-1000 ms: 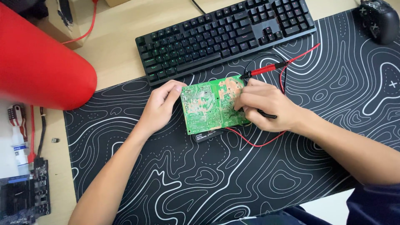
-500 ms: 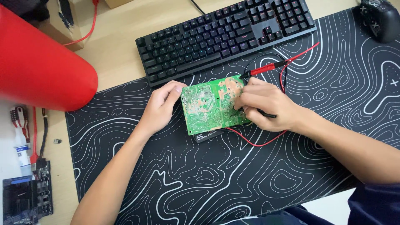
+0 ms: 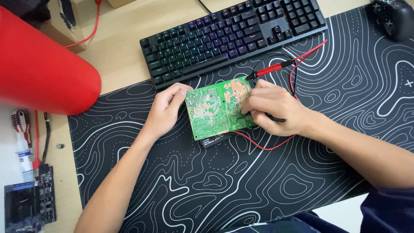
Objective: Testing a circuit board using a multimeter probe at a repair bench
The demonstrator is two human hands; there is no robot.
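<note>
A green circuit board lies solder side up on a black desk mat with white contour lines. My left hand grips the board's left edge. My right hand rests over the board's right side, holding a red test probe whose tip touches the board's upper right corner, and a black probe under the fingers. A red lead loops out below the hand and another red lead runs up toward the keyboard.
A black keyboard with lit keys lies behind the board. A large red cylinder fills the upper left. A black game controller sits at the top right. Another dark circuit board and a small bottle lie at the left edge.
</note>
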